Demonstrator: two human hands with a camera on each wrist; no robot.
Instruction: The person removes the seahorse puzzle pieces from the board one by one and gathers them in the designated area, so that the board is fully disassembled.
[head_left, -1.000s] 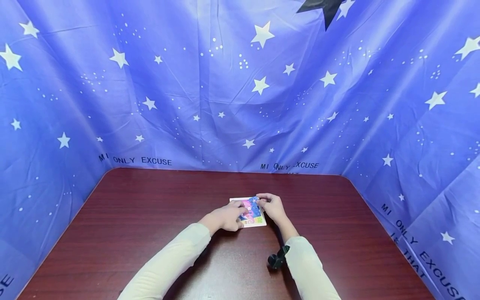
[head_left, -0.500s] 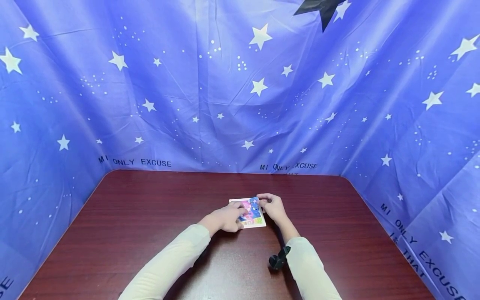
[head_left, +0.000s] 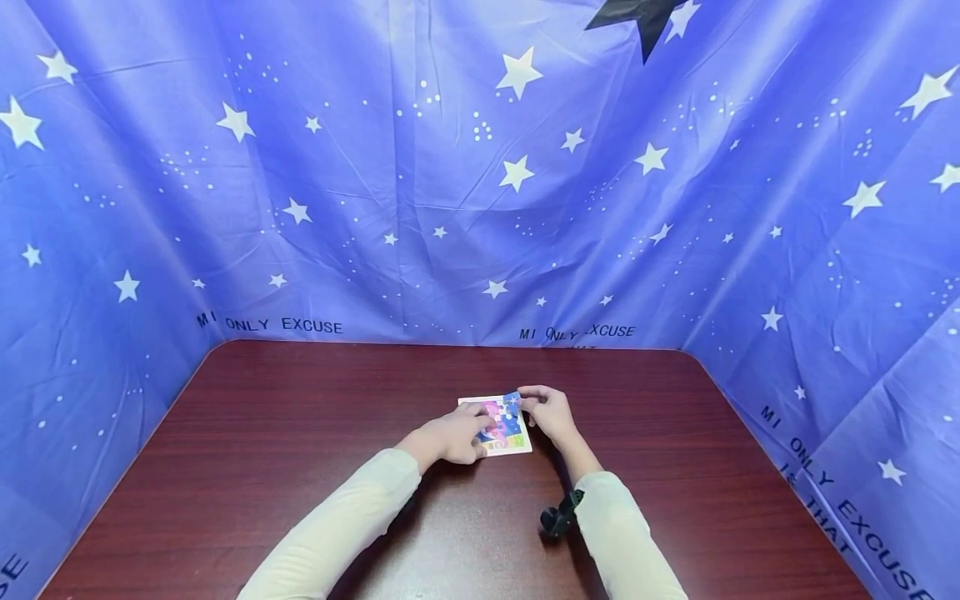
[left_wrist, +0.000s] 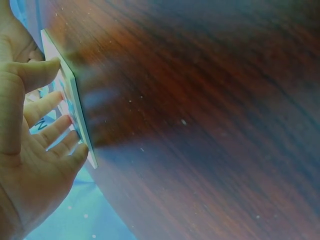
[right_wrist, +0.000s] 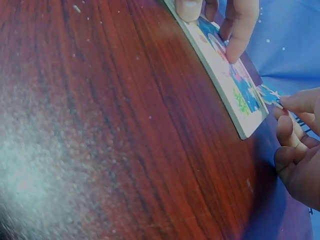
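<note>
A flat jigsaw puzzle (head_left: 516, 430) in a pale frame lies on the table, with a pink figure on a blue, starry ground. My left hand (head_left: 452, 437) rests across its left side, several fingertips pressing on the picture and the thumb at the near edge. At the upper right corner, my right hand (head_left: 552, 414) pinches a blue puzzle piece (right_wrist: 270, 95) with a star on it between thumb and fingertips. The piece is raised and tilted above the frame, and a pale patch shows beside it. Part of the picture is hidden under my left hand.
The brown wooden table (head_left: 300, 400) reaches out on all sides of the puzzle. A blue curtain (head_left: 450, 167) with white stars hangs behind and at both sides. A black wrist camera (head_left: 558, 517) sits by my right sleeve.
My right hand has shifted slightly to the right and up, lifting the star piece away from the puzzle's corner, so more pale backing shows. My left hand has stayed in place.
</note>
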